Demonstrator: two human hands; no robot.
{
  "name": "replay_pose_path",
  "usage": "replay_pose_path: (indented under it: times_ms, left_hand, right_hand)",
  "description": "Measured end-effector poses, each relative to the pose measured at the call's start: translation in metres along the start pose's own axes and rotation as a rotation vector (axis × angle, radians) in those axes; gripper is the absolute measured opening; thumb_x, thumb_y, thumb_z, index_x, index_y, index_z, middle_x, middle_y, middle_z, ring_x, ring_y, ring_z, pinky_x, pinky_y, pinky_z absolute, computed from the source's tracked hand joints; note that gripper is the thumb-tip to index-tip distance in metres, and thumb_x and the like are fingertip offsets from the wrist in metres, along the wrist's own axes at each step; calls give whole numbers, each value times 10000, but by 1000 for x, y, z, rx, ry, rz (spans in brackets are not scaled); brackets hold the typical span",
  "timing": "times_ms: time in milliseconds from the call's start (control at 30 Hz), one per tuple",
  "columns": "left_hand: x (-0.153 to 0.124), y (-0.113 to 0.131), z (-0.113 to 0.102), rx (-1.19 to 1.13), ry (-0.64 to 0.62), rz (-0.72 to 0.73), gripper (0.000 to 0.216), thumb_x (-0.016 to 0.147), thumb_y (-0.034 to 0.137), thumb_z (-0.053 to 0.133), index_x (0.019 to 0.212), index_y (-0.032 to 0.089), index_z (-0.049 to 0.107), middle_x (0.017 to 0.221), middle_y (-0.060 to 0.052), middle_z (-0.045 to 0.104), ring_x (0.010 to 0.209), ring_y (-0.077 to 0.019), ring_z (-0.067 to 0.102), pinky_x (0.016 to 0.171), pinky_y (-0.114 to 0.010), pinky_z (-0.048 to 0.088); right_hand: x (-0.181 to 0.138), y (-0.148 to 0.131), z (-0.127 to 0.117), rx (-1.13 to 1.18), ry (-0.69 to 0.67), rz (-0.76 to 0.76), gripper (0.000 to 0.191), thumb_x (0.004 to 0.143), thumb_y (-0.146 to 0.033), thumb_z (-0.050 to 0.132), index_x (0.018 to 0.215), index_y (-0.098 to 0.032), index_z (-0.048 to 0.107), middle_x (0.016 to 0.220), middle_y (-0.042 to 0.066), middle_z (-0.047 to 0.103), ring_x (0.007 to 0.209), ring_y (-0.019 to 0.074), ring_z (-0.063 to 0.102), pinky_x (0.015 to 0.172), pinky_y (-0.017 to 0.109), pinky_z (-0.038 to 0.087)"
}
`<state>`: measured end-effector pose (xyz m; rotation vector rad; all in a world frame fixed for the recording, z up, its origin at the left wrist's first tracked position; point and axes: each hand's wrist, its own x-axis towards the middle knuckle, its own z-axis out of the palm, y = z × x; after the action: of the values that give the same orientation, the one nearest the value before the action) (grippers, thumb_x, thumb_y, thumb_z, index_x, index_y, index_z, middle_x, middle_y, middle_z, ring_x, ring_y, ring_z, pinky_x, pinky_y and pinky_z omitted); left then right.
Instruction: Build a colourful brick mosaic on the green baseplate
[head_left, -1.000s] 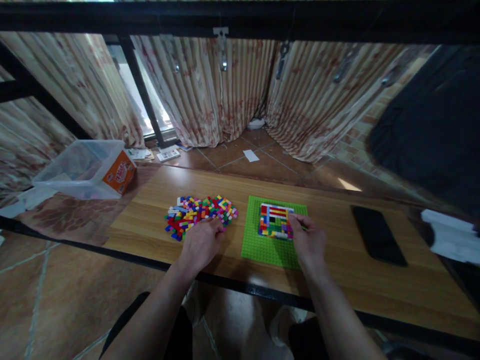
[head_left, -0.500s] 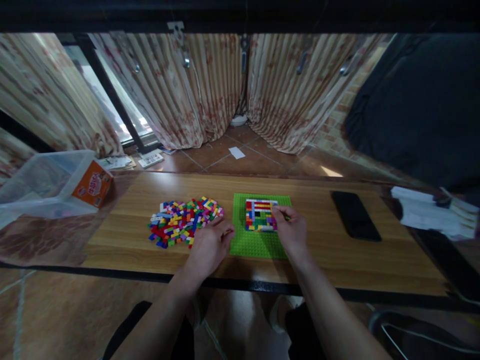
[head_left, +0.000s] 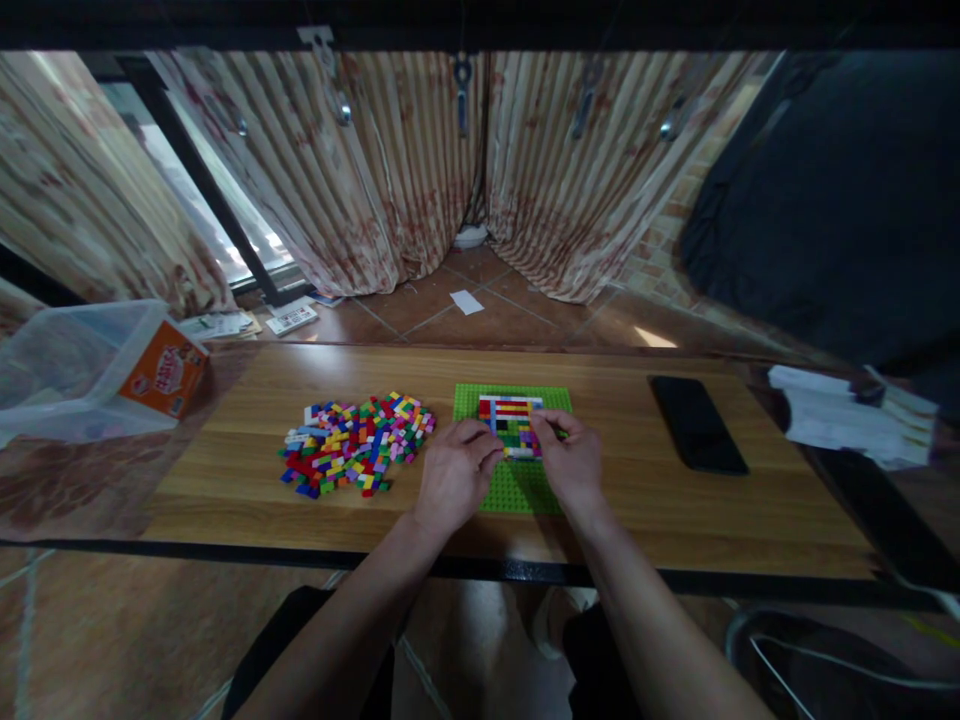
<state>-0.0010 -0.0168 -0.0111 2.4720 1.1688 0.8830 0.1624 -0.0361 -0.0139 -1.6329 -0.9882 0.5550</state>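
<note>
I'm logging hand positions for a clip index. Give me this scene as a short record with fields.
Left hand: fingertips together at the build's near left; anything pinched is too small to tell
Right hand: fingertips at the build's right edge
Build: multicoloured bricks, on a green baseplate
Loose bricks: spread on the wooden table, left of the baseplate
Black phone-like slab: on the table, right of the right hand

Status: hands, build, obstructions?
Left hand at near-left corner of brick build. Right hand at its right edge. Build on green baseplate. Loose bricks left, not blocking.
</note>
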Motion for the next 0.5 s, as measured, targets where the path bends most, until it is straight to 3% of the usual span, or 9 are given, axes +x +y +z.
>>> replay_pose_path:
  times_ms: [167, 300, 500]
  left_hand:
    - [0, -1, 5, 31, 27, 21, 68, 886, 230, 648, 916, 207, 705, 991, -51, 692, 943, -213, 623, 858, -366, 511]
    - [0, -1, 6, 80, 44, -16, 160, 863, 235, 676, 1016, 191, 675, 1037, -73, 670, 987, -234, 613, 886, -383, 515]
    - [0, -2, 8, 90, 26, -53, 325, 819, 131, 674, 1130, 191, 605, 1082, -76, 649, 1031, -237, 612, 928, -373, 512]
  right_hand:
    - [0, 4, 1, 38, -29, 8, 287, 799, -424, 593, 832, -176, 734, 842, 82, 749, 759, 210, 669, 744, 341, 508]
    - [-2, 7, 2, 55, -61, -39, 292, 806, -406, 595, 940, -177, 716, 942, 90, 729, 837, 219, 661, 824, 382, 507]
    - [-13, -1, 4, -198, -59, -210, 318, 754, -331, 638, 1044, -210, 688, 1085, 104, 646, 1074, 279, 558, 986, 479, 420]
